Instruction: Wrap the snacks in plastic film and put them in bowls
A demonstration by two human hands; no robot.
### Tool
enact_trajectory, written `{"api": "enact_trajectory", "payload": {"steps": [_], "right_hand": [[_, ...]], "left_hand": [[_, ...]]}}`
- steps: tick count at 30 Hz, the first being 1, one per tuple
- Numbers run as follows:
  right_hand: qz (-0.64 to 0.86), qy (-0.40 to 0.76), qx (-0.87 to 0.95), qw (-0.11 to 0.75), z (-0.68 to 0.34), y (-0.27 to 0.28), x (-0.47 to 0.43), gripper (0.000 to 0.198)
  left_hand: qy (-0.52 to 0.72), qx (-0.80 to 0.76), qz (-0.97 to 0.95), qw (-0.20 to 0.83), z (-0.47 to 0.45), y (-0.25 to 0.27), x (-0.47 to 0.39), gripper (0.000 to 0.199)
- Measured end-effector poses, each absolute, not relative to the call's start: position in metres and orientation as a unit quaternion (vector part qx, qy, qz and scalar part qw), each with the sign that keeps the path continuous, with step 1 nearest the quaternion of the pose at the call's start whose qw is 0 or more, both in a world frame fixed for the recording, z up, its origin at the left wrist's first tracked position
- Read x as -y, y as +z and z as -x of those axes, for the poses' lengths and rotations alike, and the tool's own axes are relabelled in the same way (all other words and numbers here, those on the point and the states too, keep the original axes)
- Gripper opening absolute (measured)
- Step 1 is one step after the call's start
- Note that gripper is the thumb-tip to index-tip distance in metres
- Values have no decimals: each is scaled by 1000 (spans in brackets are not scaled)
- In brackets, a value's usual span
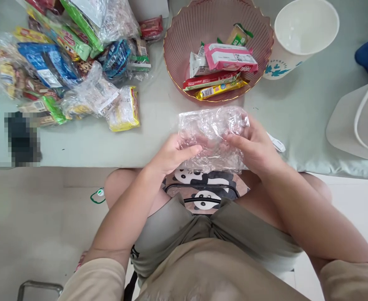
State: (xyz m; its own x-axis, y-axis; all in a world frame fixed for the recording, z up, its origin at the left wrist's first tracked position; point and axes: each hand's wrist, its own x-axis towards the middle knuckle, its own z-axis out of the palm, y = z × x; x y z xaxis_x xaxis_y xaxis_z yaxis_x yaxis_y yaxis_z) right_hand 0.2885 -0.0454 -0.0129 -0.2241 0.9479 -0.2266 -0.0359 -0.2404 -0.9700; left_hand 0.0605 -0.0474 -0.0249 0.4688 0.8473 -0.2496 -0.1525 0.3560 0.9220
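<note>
A clear, crinkled plastic bag point(213, 125) is stretched between my two hands, at the table's front edge. My left hand point(179, 152) grips its left side with the thumb lying across the film. On the opposite side my right hand point(252, 144) pinches the bag, its fingers partly behind the plastic. I see nothing inside the bag. Just beyond it stands a pink ribbed bowl point(179, 50) with a gold scalloped rim. Several wrapped snacks lie in the bowl, among them a pink-and-white packet point(230, 57) and a yellow one point(219, 89).
A heap of packaged snacks point(55, 62) covers the table's left part, with a yellow-edged packet point(124, 109) nearest me. Right of the bowl are a white paper bucket point(305, 37) and a white handled bin point(343, 125). A small white object point(277, 143) lies beside my right hand.
</note>
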Motion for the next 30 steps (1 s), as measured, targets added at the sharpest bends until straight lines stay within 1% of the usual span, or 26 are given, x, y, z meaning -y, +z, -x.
{"api": "enact_trajectory", "payload": {"steps": [2,4,6,10,12,16,18,20,21,23,24,26,27,28,30], "right_hand": [[463,667,477,336,-289,-9,46,47],[454,691,491,275,-290,-5,47,40],[460,691,495,256,-291,-2,48,35],[461,687,457,326,-288,1,49,32],[456,691,428,362,-285,1,49,31],[446,705,383,397,-283,0,46,19],[432,711,384,401,-286,-1,43,24],[433,705,402,393,-288,-3,42,35],[444,691,420,387,-289,-5,41,42],[479,632,477,378,-291,-11,42,51],[496,590,512,378,-290,-14,42,50],[519,514,561,389,-289,-19,43,39],[523,494,569,399,-288,-21,44,34],[522,489,565,411,-288,-21,44,34],[508,517,542,425,-287,-19,45,47]], "left_hand": [[357,-409,-460,703,-63,-22,48,38],[361,-430,-455,691,-63,-19,47,36],[352,-448,-439,695,-60,-16,46,33],[345,-448,-411,715,-56,-12,45,28],[376,-431,-397,718,-56,-10,44,28],[434,-404,-371,714,-56,-9,41,20],[443,-402,-376,707,-55,-10,39,28],[447,-417,-403,681,-54,-14,37,36],[447,-431,-421,661,-53,-17,36,36],[443,-461,-463,614,-53,-22,37,28],[440,-473,-483,591,-52,-24,37,23],[425,-495,-526,546,-53,-26,39,20],[415,-499,-551,525,-53,-26,40,20],[404,-497,-576,508,-53,-26,41,19],[386,-472,-624,489,-53,-25,42,18]]}}
